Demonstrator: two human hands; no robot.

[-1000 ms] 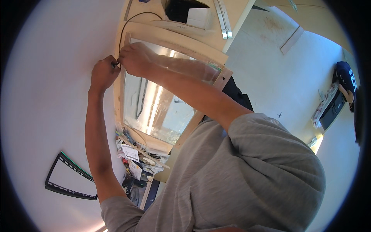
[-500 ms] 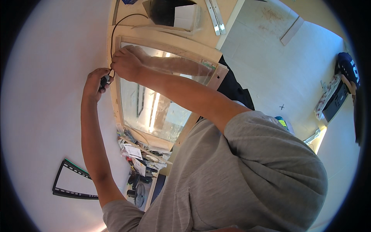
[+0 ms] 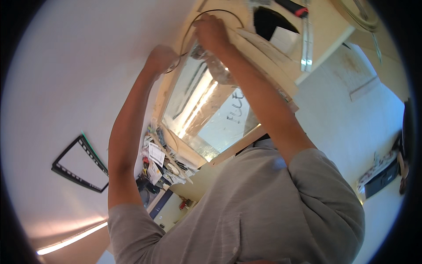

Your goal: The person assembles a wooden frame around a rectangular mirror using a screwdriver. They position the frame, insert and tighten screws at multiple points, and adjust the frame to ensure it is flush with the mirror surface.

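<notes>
My left hand (image 3: pixel 161 59), smeared by motion, is closed beside the left edge of a wooden-framed glass panel (image 3: pixel 187 94). A thin black cable (image 3: pixel 215 10) leaves its fingers, arcs up along the panel's corner and bends over the bench behind. At the panel's far corner my right hand (image 3: pixel 213 35) has its fingers curled close to the cable; the grip is partly hidden by the hand's back. Lights and my right arm mirror in the glass. A white sheet (image 3: pixel 226 119) with dark marks shows in it too.
Behind the panel are a black object (image 3: pixel 268 22), a white block (image 3: pixel 285 38), metal strips (image 3: pixel 307 44) and a red-and-black handle (image 3: pixel 301 11). Coiled cord (image 3: pixel 356 15) lies far right. Papers and clutter (image 3: pixel 160 160) fill a shelf. A black frame (image 3: pixel 81 163) is at the left.
My view has turned and shifted. The right hand has moved away from the left, up toward the panel's far corner. The dark piece seen in my left hand before is now hidden.
</notes>
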